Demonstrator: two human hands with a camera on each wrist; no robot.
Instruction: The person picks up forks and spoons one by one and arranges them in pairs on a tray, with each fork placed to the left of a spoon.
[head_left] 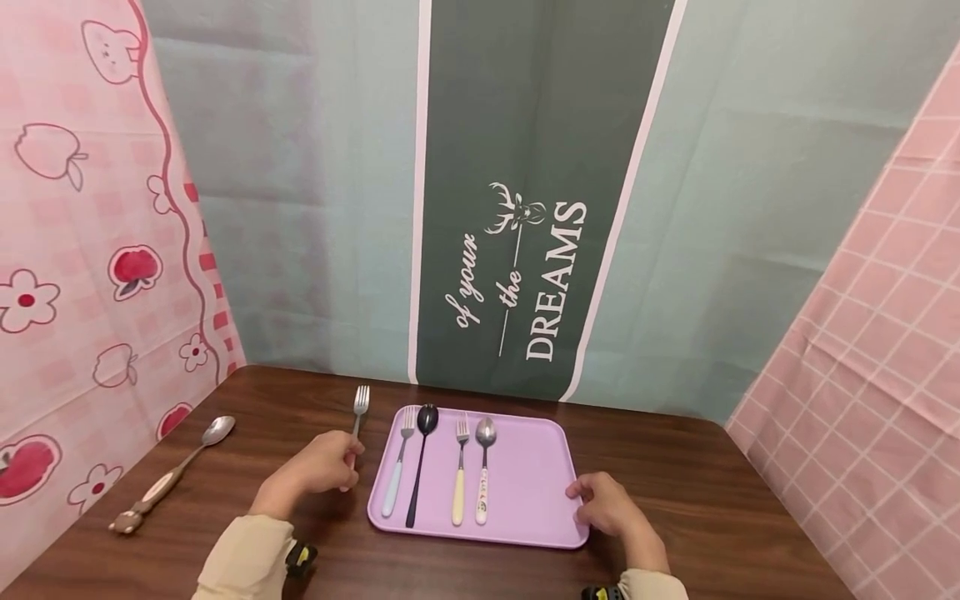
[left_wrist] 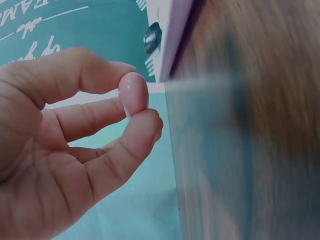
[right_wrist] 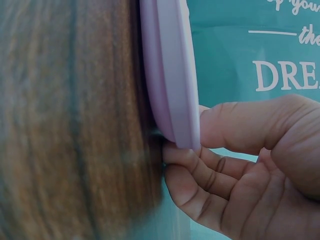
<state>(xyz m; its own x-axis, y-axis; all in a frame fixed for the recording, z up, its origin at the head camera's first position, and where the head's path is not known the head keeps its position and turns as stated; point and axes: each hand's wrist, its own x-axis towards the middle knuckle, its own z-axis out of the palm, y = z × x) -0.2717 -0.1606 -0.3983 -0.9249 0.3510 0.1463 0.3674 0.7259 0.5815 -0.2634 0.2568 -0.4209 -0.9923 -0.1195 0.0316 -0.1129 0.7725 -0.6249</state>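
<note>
My left hand (head_left: pixel 322 463) pinches a fork (head_left: pixel 361 402) by its pink handle (left_wrist: pixel 134 94), left of the tray, tines pointing to the back. The lilac tray (head_left: pixel 528 479) lies on the table, and my right hand (head_left: pixel 603 502) grips its right rim between thumb and fingers, as the right wrist view shows. On the tray, left to right, lie a fork with a pale blue handle (head_left: pixel 393 489), a black spoon (head_left: pixel 427 418), a fork with a yellow handle (head_left: pixel 458 497) and a spoon with a white patterned handle (head_left: pixel 482 497).
A long spoon (head_left: pixel 174 471) with a brown bear-shaped handle end lies on the wooden table (head_left: pixel 675 475) at the left. Behind the table hangs a green cloth (head_left: pixel 360 208) with printed words. Pink patterned cloths hang on both sides.
</note>
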